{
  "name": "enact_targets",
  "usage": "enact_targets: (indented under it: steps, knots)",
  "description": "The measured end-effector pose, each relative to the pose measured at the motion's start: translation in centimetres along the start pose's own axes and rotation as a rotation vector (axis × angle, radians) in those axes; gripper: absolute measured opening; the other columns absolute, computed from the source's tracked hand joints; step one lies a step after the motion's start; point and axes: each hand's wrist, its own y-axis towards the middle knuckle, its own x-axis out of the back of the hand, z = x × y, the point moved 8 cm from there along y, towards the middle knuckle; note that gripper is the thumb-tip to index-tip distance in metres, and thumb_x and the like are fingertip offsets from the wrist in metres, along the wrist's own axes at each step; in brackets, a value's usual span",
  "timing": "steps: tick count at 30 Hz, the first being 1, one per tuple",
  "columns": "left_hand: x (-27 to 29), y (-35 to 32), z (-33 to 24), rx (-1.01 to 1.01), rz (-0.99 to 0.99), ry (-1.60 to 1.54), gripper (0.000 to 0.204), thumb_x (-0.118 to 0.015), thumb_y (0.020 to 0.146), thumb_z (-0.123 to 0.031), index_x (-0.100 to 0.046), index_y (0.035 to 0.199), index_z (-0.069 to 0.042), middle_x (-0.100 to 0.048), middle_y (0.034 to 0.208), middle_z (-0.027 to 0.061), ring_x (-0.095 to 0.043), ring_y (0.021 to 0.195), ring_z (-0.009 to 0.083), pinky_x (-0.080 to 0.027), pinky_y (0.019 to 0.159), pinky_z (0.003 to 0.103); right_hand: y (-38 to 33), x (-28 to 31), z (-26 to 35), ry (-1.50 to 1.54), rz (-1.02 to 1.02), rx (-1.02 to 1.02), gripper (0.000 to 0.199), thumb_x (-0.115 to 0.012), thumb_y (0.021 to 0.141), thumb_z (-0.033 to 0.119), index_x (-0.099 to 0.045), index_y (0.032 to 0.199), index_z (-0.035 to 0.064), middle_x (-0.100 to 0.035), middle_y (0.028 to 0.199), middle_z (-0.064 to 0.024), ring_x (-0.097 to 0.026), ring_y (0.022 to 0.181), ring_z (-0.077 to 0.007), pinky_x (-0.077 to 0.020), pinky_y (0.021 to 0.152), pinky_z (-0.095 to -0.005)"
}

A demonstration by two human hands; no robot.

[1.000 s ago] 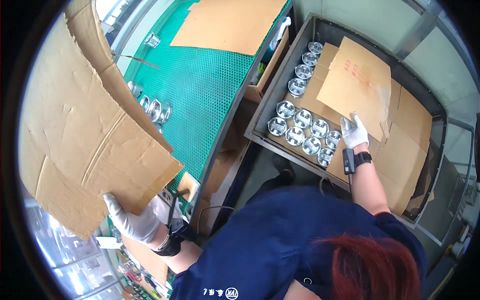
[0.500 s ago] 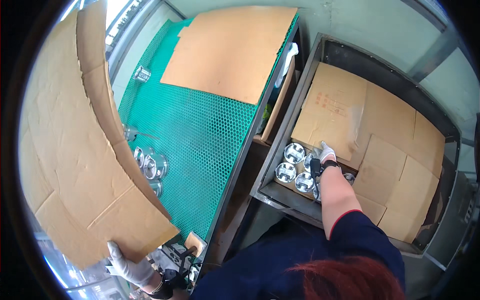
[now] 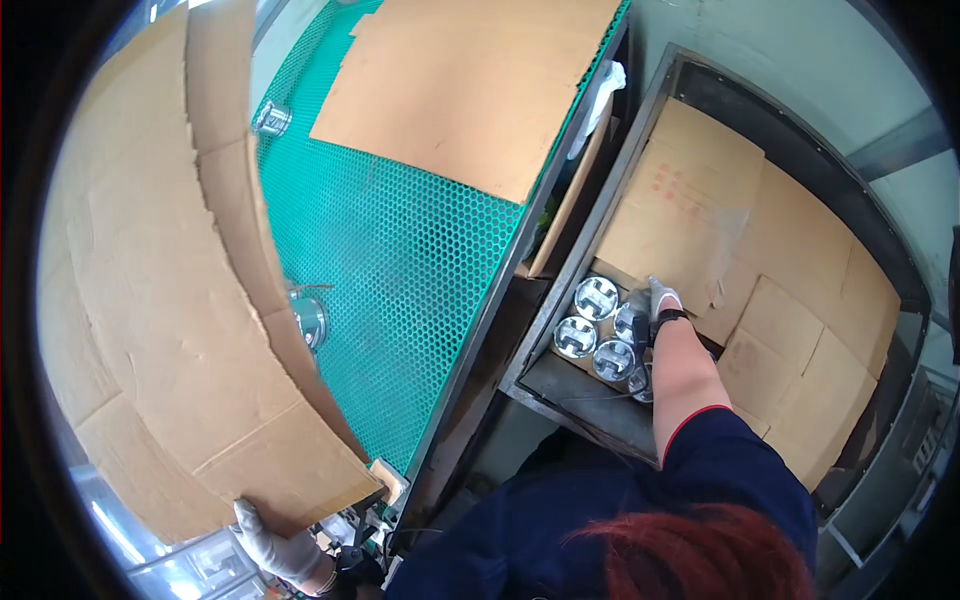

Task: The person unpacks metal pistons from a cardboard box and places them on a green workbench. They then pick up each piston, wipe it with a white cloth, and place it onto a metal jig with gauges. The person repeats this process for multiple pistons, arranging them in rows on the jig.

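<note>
1. My left hand (image 3: pixel 275 548), in a white glove, grips the large brown corrugated cardboard sheet (image 3: pixel 180 300) at its near end. The thumb presses on the upper face; the other fingers are hidden beneath, so I cannot see how they close.
2. This sheet stands raised along the left edge of the green honeycomb-topped counter (image 3: pixel 420 270), hiding part of it.
3. My right hand (image 3: pixel 660 297), also gloved, reaches to the near edge of the flat brown cardboard piece with faint red print (image 3: pixel 680 215). I cannot tell whether those fingers pinch that edge or only rest there.
4. That piece lies inside the dark metal bin (image 3: pixel 780 135), along its left wall. Round silver metal pistons (image 3: pixel 597 298) show toward the bin's near left corner, some partly behind my right hand.
5. I judge the step in hand to be settling the cardboard layer over the pistons.
6. As I see it, the next move calls for squaring that near edge gently without nudging the pistons, while my left hand keeps the large sheet steady.
</note>
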Motion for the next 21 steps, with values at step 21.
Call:
enact_targets:
  steps: [21]
  knots:
    - [-31.3, -10.5, 8.3, 0.477, 1.710, 0.636, 0.039, -0.075, 0.084, -0.014, -0.068, 0.116, 0.006, -0.075, 0.100, 0.0145, -0.068, 0.088, 0.0184, -0.053, 0.083, 0.032, -24.7, 22.7, -1.9, 0.337, 0.575, 0.613, 0.032, -0.070, 0.090, 0.012, -0.065, 0.119, 0.0023, -0.071, 0.106, -0.0044, -0.067, 0.099, -0.0180, -0.0518, 0.094, -0.0344]
